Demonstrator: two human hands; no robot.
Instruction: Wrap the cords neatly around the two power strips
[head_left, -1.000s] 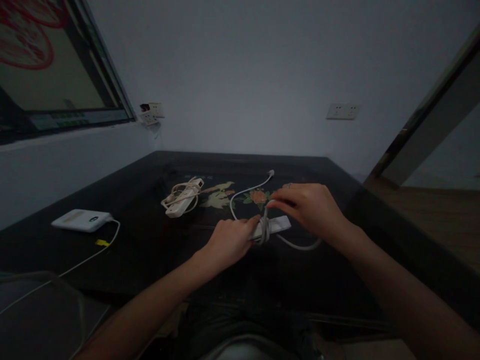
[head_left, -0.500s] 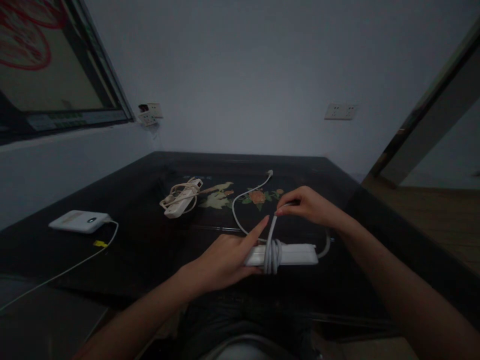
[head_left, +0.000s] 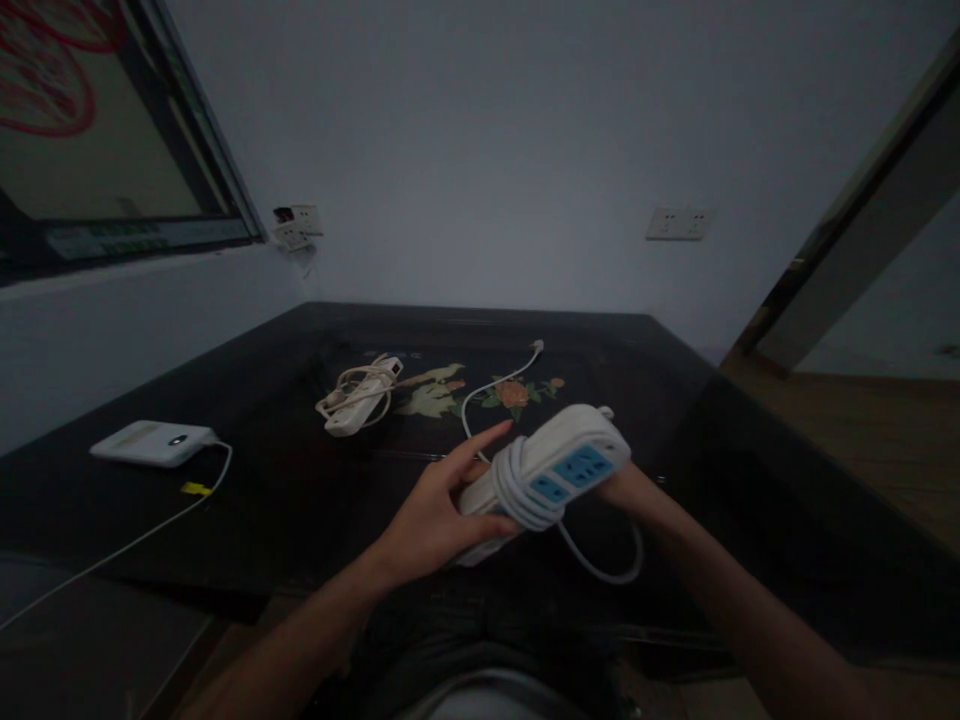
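My left hand (head_left: 439, 510) grips a white power strip (head_left: 551, 435) near its left end, thumb in front and fingers behind. The strip is raised above the table and tilted, its right end higher, with blue sockets (head_left: 577, 470) facing me. Several turns of its own cord (head_left: 517, 490) are wrapped around its middle. My right hand (head_left: 626, 487) is behind the strip's right end; its fingers are hidden, so its grip does not show. A loop of cord hangs below the strip, and the cord's far length runs across the table to a plug (head_left: 537, 346).
A second power strip (head_left: 364, 400) wrapped in its cord lies on the black table (head_left: 600, 345) to the left. Farther left is a white device (head_left: 154, 443) with a thin cable and yellow tag (head_left: 196, 489). Wall sockets (head_left: 679, 223) are behind the table.
The power strip has been lifted and turned, so its blue sockets now show. My right hand has moved down from above the strip to behind its right end.
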